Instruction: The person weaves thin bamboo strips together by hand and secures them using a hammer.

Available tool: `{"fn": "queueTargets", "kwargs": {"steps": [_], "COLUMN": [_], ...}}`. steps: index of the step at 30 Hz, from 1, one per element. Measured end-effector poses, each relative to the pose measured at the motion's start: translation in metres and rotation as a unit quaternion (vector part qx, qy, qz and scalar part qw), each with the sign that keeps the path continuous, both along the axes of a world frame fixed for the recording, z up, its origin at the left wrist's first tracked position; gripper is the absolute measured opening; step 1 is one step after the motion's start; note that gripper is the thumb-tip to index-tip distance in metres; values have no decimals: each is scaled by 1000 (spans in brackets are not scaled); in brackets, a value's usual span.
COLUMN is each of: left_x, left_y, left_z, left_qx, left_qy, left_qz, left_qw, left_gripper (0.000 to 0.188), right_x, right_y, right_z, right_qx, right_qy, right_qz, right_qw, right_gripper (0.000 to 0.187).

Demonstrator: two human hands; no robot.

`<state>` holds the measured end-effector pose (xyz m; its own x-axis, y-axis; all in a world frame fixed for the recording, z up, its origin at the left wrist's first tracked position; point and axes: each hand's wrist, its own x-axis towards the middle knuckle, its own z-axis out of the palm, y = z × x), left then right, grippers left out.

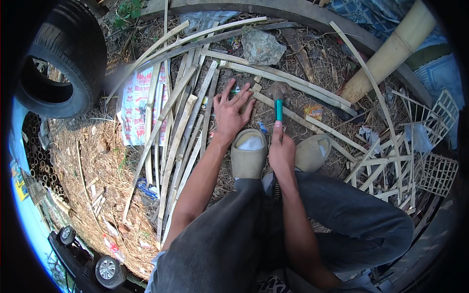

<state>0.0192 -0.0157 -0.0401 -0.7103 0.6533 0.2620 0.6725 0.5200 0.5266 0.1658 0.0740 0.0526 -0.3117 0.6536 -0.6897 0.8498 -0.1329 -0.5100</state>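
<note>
My right hand [282,152] is wrapped round the green handle of a hammer [279,110], thumb laid along it. The hammer's brownish head is blurred and lies over or close to a wooden strip [293,115]. At that strip's left end, my left hand [232,115] reaches down with its fingers spread. Its fingertips are beside the strip's end and a small wood block [256,87]; whether they touch is hard to tell. No object shows between those fingers. My slippered feet [249,158] are just below both hands.
Many long wooden strips [183,127] lie left of my left arm, partly over a printed sack [139,107]. A grey rock [263,46] sits beyond the hands. Right are a bamboo pole [391,49] and a slatted lattice [386,166]. Tires [68,58] stand far left.
</note>
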Motion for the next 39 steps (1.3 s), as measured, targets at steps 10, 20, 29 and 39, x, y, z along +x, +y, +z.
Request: {"fn": "queueTargets", "kwargs": {"steps": [10,20,29,39], "left_x": [-40,-22,10,12], "left_y": [-4,-15,9,22], "left_z": [40,31,3,-1], "left_qx": [-284,-279,-38,61], "left_qy": [29,21,-70,-131], "left_qz": [-171,-219,-25,80], "left_qw": [943,935,997,986], "left_gripper": [43,55,40,59], "right_x": [-13,2,4,1], "right_y": [43,50,37,21], "right_z": [32,31,21,5], "right_qx": [-55,-99,-85,-95], "right_qy": [-1,-18,-48,-21], "right_qz": [36,29,-22,-78], "right_qw": [998,995,995,992], "right_gripper": [83,83,83,69]}}
